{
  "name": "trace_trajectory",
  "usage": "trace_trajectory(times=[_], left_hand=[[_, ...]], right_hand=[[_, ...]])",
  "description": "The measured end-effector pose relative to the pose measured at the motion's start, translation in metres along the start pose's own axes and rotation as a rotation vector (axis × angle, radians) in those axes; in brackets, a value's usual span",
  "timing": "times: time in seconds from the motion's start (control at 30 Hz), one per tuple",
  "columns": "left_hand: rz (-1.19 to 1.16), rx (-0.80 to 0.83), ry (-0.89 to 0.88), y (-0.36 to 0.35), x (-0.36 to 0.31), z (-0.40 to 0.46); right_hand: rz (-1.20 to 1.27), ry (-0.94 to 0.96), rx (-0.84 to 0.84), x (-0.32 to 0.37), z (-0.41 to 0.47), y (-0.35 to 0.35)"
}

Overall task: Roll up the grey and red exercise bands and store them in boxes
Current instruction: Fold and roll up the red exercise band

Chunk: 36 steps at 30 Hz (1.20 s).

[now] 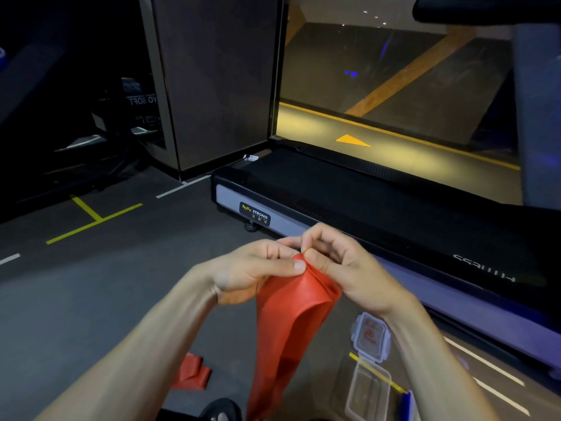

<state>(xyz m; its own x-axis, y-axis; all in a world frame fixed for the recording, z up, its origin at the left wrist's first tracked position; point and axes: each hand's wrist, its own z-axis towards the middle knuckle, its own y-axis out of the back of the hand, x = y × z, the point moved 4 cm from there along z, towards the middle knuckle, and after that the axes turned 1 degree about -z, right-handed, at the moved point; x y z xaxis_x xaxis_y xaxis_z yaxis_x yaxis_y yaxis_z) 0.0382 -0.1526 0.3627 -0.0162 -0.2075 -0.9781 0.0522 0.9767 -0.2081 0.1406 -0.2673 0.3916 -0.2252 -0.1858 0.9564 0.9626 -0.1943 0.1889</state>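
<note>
A: Pinching, both sides. Left hand, centre of frame, thumb pressed down on the top edge of the red exercise band. Right hand, just beside it, fingers curled, nipping the same edge. Thumbs nearly touching.

B: And the band's lie?

A: Long axis runs straight down from the grip, hanging to the lower edge of frame. Top bunched between the hands, not yet a visible roll. A second red piece lies folded on the floor, lower left; can't tell if it's the same band's tail.

B: Boxes?

A: Clear plastic box, lower right, open, on the floor below the right forearm. Its lid lies just above it, beside the treadmill. Grey band not in view.

B: So what does the next move turn on?

A: My read: rolling starts at the pinched top and works down the hanging length. Right hand is nearer the box for stowing.
</note>
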Motion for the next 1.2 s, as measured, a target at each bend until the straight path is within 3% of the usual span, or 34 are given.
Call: trace_trajectory(times=[0.23,0.43,0.57,1.2], left_hand=[[0.161,-0.036,0.086,0.006,0.008,-0.003],[0.375,-0.020,0.145,0.015,0.014,-0.010],[0.380,-0.050,0.119,0.020,0.015,-0.009],[0.415,-0.155,0.047,0.024,0.017,0.000]], right_hand=[[-0.326,-0.041,0.022,-0.004,-0.005,0.009],[-0.149,0.038,-0.111,-0.001,-0.007,0.028],[-0.018,0.056,-0.177,-0.006,-0.007,0.038],[0.030,0.062,-0.189,-0.008,-0.010,0.042]])
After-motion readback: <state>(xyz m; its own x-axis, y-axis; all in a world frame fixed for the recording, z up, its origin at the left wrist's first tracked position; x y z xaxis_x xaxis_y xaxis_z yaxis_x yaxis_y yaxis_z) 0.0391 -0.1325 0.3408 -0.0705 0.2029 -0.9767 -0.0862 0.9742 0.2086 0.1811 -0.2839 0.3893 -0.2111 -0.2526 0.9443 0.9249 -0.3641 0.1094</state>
